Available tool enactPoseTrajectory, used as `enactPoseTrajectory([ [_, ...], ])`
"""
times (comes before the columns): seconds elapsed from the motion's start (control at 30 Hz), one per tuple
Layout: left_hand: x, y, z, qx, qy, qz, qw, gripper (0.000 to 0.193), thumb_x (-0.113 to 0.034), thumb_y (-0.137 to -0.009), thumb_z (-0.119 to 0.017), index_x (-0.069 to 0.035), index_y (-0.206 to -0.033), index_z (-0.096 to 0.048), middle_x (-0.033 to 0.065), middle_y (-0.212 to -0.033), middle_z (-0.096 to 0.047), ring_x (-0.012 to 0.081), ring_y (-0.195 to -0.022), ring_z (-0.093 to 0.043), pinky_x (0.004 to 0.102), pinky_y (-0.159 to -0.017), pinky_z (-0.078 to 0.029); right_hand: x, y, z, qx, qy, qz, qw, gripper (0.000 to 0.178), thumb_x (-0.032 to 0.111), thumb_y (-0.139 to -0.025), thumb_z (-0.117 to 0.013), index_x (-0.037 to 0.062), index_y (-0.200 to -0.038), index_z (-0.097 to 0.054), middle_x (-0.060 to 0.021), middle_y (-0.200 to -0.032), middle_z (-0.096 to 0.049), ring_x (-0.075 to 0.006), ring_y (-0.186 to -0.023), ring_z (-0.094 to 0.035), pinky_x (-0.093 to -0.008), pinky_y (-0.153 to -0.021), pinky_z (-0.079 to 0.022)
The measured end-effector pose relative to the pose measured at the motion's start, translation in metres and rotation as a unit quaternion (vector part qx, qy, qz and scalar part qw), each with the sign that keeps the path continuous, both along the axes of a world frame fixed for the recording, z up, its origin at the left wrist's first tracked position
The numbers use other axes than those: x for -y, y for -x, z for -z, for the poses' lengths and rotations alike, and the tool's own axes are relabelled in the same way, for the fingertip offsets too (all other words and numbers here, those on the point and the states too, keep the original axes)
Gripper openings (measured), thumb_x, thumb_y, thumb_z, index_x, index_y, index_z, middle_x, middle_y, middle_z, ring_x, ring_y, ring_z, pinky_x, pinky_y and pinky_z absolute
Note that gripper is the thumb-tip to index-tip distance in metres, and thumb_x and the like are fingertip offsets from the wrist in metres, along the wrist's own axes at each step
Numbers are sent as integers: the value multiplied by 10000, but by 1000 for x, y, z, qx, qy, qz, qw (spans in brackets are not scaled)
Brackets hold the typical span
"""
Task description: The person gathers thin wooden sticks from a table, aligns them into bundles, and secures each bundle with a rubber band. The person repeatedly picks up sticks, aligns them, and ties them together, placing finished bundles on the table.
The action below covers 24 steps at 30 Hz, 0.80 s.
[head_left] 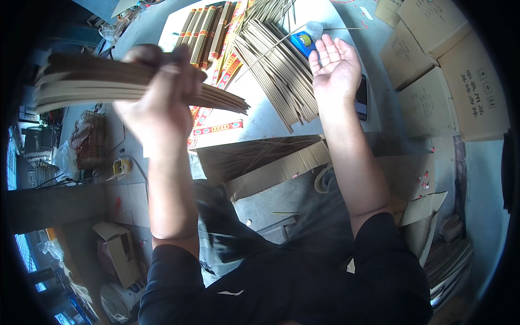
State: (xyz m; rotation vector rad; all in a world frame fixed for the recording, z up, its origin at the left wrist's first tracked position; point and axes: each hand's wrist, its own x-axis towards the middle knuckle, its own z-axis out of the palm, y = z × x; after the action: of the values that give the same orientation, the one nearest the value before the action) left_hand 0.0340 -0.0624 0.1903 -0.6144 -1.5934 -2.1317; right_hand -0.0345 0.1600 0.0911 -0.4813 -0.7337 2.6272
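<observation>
My left hand (165,103) is closed around a thick bundle of brown incense sticks (81,84), held level above the table's left side and blurred by motion. The fingers of my right hand (336,70) are stretched out, palm up, with nothing in it. Close to its left lies a loose pile of incense sticks (279,73) on the white table (260,123). By its fingertips sit a blue tape dispenser (299,43) and a clear cup (314,28). Red and yellow paper strips (219,128) lie below my left hand. Tied stick bundles (203,35) rest farther back.
A dark phone (362,103) lies at the table's right edge. Under the front edge stands an open cardboard box (281,167) with sticks inside. Large cartons (474,81) are stacked at the right. A crate (91,141) stands on the left.
</observation>
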Motion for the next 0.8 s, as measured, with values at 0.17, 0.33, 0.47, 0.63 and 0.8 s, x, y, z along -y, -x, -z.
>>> enactPoseTrajectory([
  [0.17, -27, 19, 87, 141, 141, -86, 976, 150, 27, -858, -671, -39, -799, -550, 53, -633, -568, 122, -514, -552, 282, -508, -480, -7, -12, -15, -129, -44, -13, 991, 133, 149, -975, -588, 77, -1081, -623, -89, -997, -708, -205, -913, -662, -344, -810, -513],
  [0.33, -29, 23, 132, 143, 290, -95, 941, 129, -4, -875, -680, -25, -794, -582, 50, -638, -601, 125, -539, -593, 284, -566, -528, 8, -29, -23, -168, -134, -47, 975, 148, 107, -942, -612, 18, -1060, -610, -98, -906, -689, -170, -812, -650, -303, -733, -509],
  [0.47, -31, 11, 120, 221, 230, -28, 947, 167, -16, -876, -691, -36, -780, -555, 30, -605, -567, 118, -520, -569, 283, -496, -476, 23, -33, -29, -204, -302, -111, 925, 179, 104, -944, -693, 3, -1081, -637, -66, -963, -682, -108, -858, -645, -281, -777, -542],
  [0.63, -24, -18, 110, 359, 21, 386, 850, 279, 30, -837, -762, -67, -828, -500, 18, -661, -520, 103, -467, -501, 266, -458, -464, 34, -45, -31, -293, -309, -338, 839, 534, 251, -892, -807, 1, -1277, -533, -84, -1065, -650, -160, -1036, -626, -335, -905, -529],
  [0.8, -23, -27, 131, 436, -13, 477, 763, 266, -24, -827, -783, -52, -811, -519, 10, -628, -494, 111, -463, -465, 267, -463, -389, 49, -63, -27, -161, -143, -467, 858, 401, 92, -883, -712, -4, -1230, -535, -10, -676, -534, -91, -558, -527, -270, -534, -465],
])
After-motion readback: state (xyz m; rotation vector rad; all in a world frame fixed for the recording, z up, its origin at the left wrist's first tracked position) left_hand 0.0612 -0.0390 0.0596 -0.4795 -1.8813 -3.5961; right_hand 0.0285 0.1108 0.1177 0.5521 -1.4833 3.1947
